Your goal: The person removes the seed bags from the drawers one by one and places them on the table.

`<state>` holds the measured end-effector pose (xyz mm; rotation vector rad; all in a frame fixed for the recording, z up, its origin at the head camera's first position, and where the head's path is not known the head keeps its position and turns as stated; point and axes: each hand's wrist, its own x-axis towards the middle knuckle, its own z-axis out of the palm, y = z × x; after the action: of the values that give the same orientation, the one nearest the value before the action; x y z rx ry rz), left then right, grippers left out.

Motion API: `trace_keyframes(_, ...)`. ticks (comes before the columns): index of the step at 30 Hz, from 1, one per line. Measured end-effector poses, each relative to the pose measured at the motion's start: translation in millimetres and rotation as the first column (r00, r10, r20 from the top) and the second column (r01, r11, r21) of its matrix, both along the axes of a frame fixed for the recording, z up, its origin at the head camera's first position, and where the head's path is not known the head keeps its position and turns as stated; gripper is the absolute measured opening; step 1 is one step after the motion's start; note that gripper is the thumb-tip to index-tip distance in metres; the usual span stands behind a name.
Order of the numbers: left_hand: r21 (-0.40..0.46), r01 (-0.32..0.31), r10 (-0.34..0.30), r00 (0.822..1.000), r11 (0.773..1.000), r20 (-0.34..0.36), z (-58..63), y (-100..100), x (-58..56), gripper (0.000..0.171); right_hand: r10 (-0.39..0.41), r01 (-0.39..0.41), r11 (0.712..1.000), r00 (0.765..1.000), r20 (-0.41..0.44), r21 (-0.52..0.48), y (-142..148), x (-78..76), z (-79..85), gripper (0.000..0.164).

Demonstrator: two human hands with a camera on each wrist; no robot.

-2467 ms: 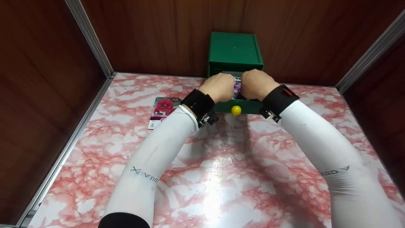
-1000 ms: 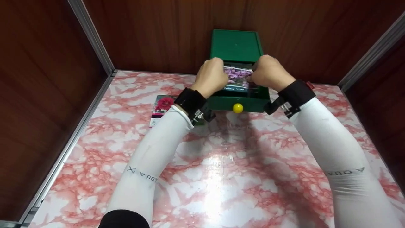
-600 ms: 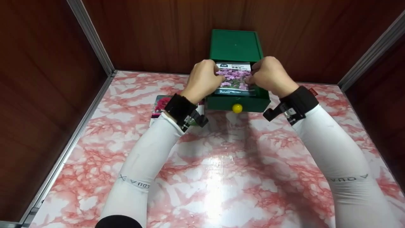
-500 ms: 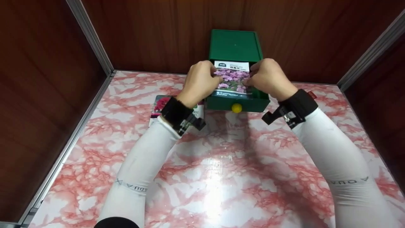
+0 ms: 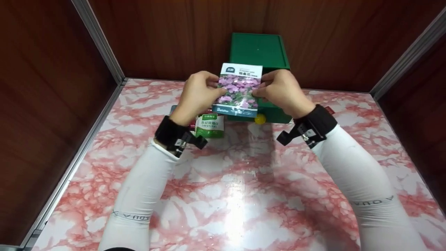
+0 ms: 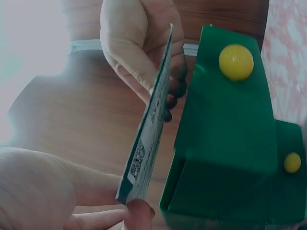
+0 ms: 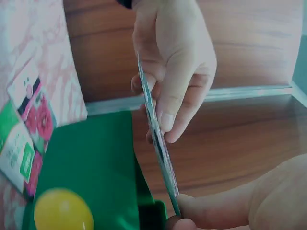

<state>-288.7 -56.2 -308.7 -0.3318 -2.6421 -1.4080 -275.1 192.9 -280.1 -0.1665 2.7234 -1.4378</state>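
Green plastic box [image 5: 257,50] at the back of a red-and-white marbled table [image 5: 209,209], with its drawer [image 5: 277,116] pulled out and a yellow knob [image 5: 260,119] on the drawer front. Held up in front of the box, covering part of it in the head view, is a flat packet [image 5: 240,94] printed with purple flowers. Its printed face is turned to the wearer; its long axis runs up and away, the white top end pointing toward the box's lid side and leaning slightly right, the dark blue end nearer the person. The left hand [image 5: 198,92] pinches its left edge and the right hand [image 5: 284,90] its right edge, each with the thumb on the front and fingers behind. On the table left of the box lie a green-and-white packet [image 5: 209,126] and a red-flowered packet [image 7: 39,117], overlapping.
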Motion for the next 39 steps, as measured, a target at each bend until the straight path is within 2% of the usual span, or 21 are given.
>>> trace_keyframes(10, 0.025, -0.042, 0.043, 0.999, 0.999, -0.004, -5.1, -42.6, -3.4, 0.035, 0.079, -0.080, 0.996, 0.996, -0.027, -0.034, -43.2, 4.9, -3.4, 0.040)
trace_keyframes(17, 0.049, -0.075, 0.076, 0.997, 0.996, -0.020, -12.8, -74.4, -1.1, 0.029, 0.124, -0.124, 0.992, 0.992, 0.008, -0.018, -77.2, 10.3, -4.2, 0.050)
trace_keyframes(21, 0.078, -0.095, 0.099, 0.994, 0.992, -0.049, -21.0, -90.7, 0.0, 0.026, 0.138, -0.139, 0.990, 0.990, 0.019, 0.020, -96.7, 10.6, -8.3, 0.043)
trace_keyframes(24, 0.110, -0.095, 0.104, 0.991, 0.989, -0.080, -27.4, -99.9, 0.4, 0.025, 0.141, -0.142, 0.989, 0.990, 0.031, 0.042, -108.4, 10.6, -12.8, 0.039)
trace_keyframes(27, 0.139, -0.087, 0.103, 0.988, 0.986, -0.111, -33.7, -107.0, -0.4, 0.024, 0.144, -0.147, 0.987, 0.989, 0.041, 0.061, -116.8, 11.5, -18.4, 0.042)
trace_keyframes(30, 0.148, -0.092, 0.111, 0.985, 0.985, -0.129, -40.1, -113.8, -0.9, 0.024, 0.173, -0.175, 0.984, 0.984, 0.047, 0.027, -124.5, 12.7, -25.7, 0.049)
trace_keyframes(36, 0.163, -0.126, 0.147, 0.982, 0.979, -0.121, -53.2, -125.0, -1.2, 0.024, 0.209, -0.209, 0.978, 0.978, 0.010, 0.023, -138.4, 11.6, -41.0, 0.049)
trace_keyframes(39, 0.164, -0.146, 0.164, 0.981, 0.976, -0.102, -60.3, -130.1, 0.1, 0.022, 0.213, -0.210, 0.973, 0.977, -0.018, 0.091, -144.8, 9.5, -51.0, 0.051)
